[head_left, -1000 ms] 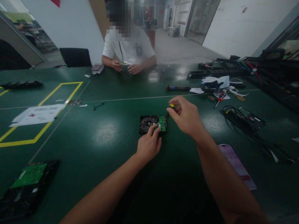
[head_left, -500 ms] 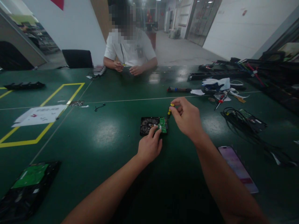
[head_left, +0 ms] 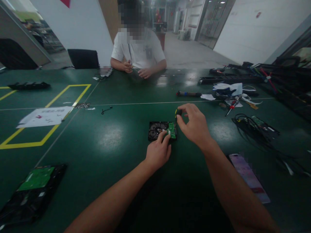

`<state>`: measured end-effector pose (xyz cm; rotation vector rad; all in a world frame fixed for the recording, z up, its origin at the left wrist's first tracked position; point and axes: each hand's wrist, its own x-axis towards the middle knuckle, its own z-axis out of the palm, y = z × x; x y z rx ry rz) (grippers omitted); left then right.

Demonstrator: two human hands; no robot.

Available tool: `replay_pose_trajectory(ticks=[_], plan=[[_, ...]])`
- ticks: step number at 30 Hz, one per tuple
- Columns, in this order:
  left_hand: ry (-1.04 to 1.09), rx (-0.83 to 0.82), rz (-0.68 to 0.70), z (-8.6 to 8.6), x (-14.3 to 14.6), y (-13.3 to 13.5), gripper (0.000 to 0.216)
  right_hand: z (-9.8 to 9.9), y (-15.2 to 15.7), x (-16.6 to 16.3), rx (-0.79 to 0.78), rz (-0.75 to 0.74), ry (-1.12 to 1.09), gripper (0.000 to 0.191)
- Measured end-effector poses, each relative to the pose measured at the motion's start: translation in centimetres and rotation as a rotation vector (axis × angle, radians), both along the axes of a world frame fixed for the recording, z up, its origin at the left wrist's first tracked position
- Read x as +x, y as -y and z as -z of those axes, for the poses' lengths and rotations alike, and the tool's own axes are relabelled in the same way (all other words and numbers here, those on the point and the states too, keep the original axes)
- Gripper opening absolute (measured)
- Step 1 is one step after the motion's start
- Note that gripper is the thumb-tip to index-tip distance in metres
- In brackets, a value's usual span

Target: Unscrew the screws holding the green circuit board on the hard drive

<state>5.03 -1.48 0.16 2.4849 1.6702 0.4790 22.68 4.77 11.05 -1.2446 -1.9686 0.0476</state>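
Note:
A black hard drive (head_left: 154, 130) lies on the green table, its green circuit board (head_left: 172, 128) facing up on the right side. My left hand (head_left: 158, 151) steadies it, two fingertips pressing on the board and the thumb by the near edge. In my right hand (head_left: 194, 125), thumb and fingers pinch a small yellow-and-black screwdriver (head_left: 178, 112), held upright at the drive's right end. I cannot make out whether its tip touches a screw. A tiny dark piece (head_left: 136, 140) rests left of the drive.
Another hard drive (head_left: 36, 181) sits at the lower left, a phone (head_left: 249, 178) at the lower right. Cables (head_left: 255, 129), a red screwdriver (head_left: 232, 107) and a dark cylindrical tool (head_left: 189, 94) are on the right. A person (head_left: 138, 51) sits across the table (head_left: 116, 181).
The screwdriver's handle has turned between my right fingers, and the fingers around it have shifted. The whole scene sits slightly further right in the view. My left hand stays on the hard drive.

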Motion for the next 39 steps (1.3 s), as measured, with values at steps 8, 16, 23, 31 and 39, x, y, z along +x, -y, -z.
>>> replay_pose_trajectory(ticks=[8,16,23,31,39], plan=[[-0.002,-0.019,0.016,-0.6,0.0,0.1,0.048,0.7,1.0,-0.1,-0.035,0.027,-0.045,0.022],[-0.004,-0.032,0.005,-0.6,-0.1,0.1,0.056,1.2,1.9,-0.1,0.003,0.03,-0.053,0.029],[-0.008,-0.056,0.013,-0.7,-0.2,0.1,0.057,2.7,2.2,0.3,-0.012,0.049,-0.173,0.034],[0.058,-0.068,0.067,-0.9,-0.8,-0.7,0.052,3.4,2.4,0.0,-0.037,-0.019,-0.237,0.04],[0.121,-0.108,0.059,-0.9,-1.1,-1.1,0.047,3.8,2.7,0.0,-0.072,-0.043,-0.265,0.039]])
